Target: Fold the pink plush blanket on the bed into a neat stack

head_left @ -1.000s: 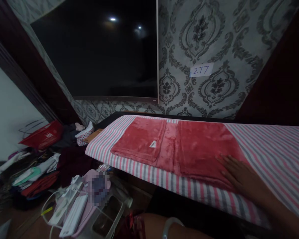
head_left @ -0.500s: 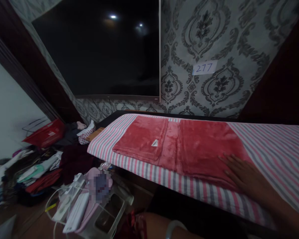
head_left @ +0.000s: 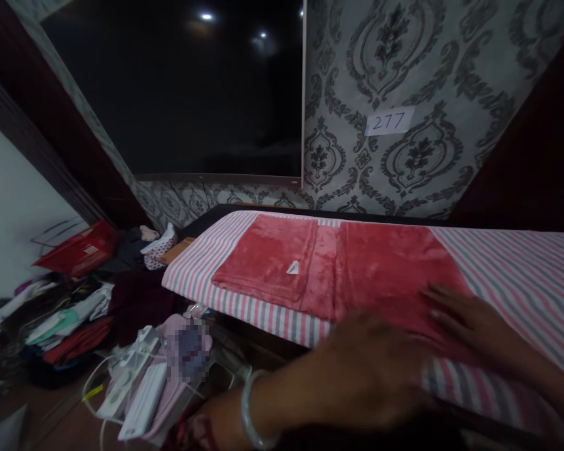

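Note:
A red plush blanket (head_left: 390,263), folded into panels, lies on a padded surface with a pink, grey and white striped cover (head_left: 512,263). On its left panel is a small white tag (head_left: 292,267). My right hand (head_left: 465,319) rests on the blanket's right part, fingers stretched out and holding nothing. My left hand (head_left: 371,369), smeared by motion, is at the blanket's front edge and hides part of it. Whether its fingers touch the cloth I cannot tell. A pale bangle (head_left: 251,407) circles my left wrist.
A large dark television (head_left: 192,94) hangs on the patterned wall, beside a paper marked 277 (head_left: 390,121). To the left, heaped clothes (head_left: 70,319) and a red basket (head_left: 82,247) lie about. Power strips (head_left: 136,382) and cables sit below the striped surface's left end.
My left arm has come up from the bottom edge, bringing the hand to the blanket's front edge. My right hand stays on the blanket, its fingers slightly more bent. The view has shifted a little.

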`<state>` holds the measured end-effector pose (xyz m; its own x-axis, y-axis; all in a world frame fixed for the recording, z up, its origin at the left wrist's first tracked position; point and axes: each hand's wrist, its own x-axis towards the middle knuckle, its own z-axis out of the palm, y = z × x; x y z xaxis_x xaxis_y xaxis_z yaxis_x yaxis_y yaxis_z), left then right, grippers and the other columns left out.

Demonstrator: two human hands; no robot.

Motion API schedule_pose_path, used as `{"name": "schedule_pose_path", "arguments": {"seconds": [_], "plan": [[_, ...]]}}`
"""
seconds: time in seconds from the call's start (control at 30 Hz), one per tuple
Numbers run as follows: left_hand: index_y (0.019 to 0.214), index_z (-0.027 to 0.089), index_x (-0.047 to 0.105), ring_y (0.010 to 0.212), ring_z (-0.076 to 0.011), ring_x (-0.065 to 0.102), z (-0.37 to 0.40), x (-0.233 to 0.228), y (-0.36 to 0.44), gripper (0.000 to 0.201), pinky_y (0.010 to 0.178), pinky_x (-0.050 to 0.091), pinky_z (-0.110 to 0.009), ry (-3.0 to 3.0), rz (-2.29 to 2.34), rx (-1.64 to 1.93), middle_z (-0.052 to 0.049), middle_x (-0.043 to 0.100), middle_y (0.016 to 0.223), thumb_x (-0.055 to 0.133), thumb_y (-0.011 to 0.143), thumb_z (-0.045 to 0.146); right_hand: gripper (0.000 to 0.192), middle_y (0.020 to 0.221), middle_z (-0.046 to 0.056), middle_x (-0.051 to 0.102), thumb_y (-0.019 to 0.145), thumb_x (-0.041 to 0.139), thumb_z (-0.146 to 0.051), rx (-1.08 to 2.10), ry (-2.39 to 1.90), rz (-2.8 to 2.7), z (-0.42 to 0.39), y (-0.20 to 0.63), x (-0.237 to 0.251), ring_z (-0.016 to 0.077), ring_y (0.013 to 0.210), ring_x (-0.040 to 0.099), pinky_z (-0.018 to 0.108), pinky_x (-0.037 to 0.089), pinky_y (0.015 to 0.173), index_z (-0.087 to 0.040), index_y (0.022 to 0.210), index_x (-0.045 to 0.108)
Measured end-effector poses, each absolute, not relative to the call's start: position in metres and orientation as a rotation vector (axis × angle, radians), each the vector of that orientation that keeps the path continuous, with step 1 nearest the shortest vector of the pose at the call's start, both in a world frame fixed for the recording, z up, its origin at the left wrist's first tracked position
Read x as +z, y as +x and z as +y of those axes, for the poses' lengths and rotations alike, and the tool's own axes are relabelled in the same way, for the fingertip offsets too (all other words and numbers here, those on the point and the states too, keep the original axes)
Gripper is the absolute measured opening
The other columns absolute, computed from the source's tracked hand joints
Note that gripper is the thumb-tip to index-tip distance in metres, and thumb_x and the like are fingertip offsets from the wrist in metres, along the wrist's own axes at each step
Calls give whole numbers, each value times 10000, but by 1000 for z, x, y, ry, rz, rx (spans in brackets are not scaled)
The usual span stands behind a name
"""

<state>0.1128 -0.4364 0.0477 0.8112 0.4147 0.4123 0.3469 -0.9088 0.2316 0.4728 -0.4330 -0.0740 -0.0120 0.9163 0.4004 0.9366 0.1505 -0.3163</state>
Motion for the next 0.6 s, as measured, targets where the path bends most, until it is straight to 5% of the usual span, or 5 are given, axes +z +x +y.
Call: {"name": "schedule_pose_path", "arguments": {"seconds": [0.2,0.33,0.5,0.6], "plan": [[1126,174,616,1090,-307,582,-366,11,57,284,960,482,-524,2753,1293,782,-109,645,1131,660,849,219,454,1267,131,677,910,489,-457,56,-1595,-1738,-360,407,-15,295,1138,660,451,551,966,-211,1245,670],[1064,182,629,1015,-276,616,-347,-19,43,210,876,523,-462,2761,1332,788,-90,651,1051,602,858,160,421,1258,104,688,877,527,-298,279,-1561,-1793,-278,354,-8,261,1118,671,396,560,941,-187,1254,676],[961,187,643,853,-227,647,-334,-38,39,139,754,548,-379,2883,1220,993,-68,664,911,513,916,164,501,1328,122,641,902,445,-174,299,-1637,-1871,-202,317,-12,247,1185,636,437,483,1052,-162,1384,586],[850,197,625,778,-210,643,-326,-55,37,158,700,535,-352,2986,1198,1099,-53,649,829,493,924,153,540,1503,113,477,927,451,-212,289,-1642,-1971,-178,301,-17,238,1397,447,432,341,1175,-158,1462,503]]}}
